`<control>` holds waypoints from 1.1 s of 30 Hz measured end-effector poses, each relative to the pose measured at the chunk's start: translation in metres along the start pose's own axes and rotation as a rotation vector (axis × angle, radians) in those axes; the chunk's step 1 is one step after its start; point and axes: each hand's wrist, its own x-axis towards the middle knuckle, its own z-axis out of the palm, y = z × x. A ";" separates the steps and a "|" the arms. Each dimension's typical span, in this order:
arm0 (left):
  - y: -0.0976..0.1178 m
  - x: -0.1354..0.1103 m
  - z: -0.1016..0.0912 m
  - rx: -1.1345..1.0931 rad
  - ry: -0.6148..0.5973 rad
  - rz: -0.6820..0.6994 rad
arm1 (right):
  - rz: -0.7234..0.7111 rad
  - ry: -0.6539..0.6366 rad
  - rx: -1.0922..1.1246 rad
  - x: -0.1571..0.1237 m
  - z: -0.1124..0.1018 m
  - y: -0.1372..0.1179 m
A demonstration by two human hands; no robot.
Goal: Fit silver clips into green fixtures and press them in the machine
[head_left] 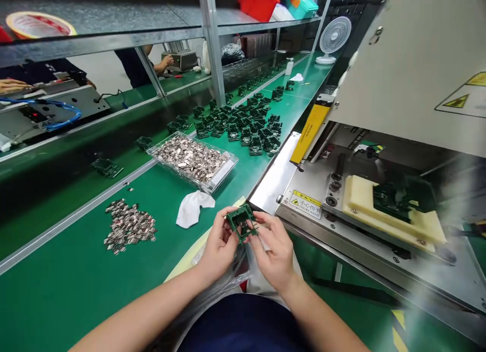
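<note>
Both hands hold a small dark green plastic frame in front of my body. My left hand is closed around its left side, thumb at the lower edge. My right hand pinches the right side, its fingertips reaching into the opening; whether they also grip a small part there I cannot make out. Left of my hands lie a crumpled white cloth and a loose pile of small silvery metal pieces. Beyond them, a clear plastic tray is heaped with similar pieces.
Many similar dark green parts cover the bench farther back. On the right stands a machine with a cream-coloured fixture and a yellow bar. A metal shelf post rises at the back. Co-workers' hands show behind the shelf; a fan stands far off.
</note>
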 end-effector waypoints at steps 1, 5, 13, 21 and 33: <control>0.001 0.000 0.004 0.024 0.006 0.007 | -0.057 0.013 -0.067 -0.003 -0.001 0.001; 0.003 -0.001 0.014 0.096 -0.004 0.021 | -0.173 -0.002 -0.218 -0.007 -0.013 0.005; 0.014 0.004 0.021 0.063 -0.116 -0.050 | -0.186 -0.156 -0.176 -0.005 -0.036 0.015; 0.031 0.015 0.035 0.170 -0.343 -0.054 | -0.066 -0.001 -0.032 -0.007 -0.072 0.005; 0.050 0.127 0.190 0.415 -0.672 0.364 | 0.308 0.844 -0.208 -0.023 -0.241 0.018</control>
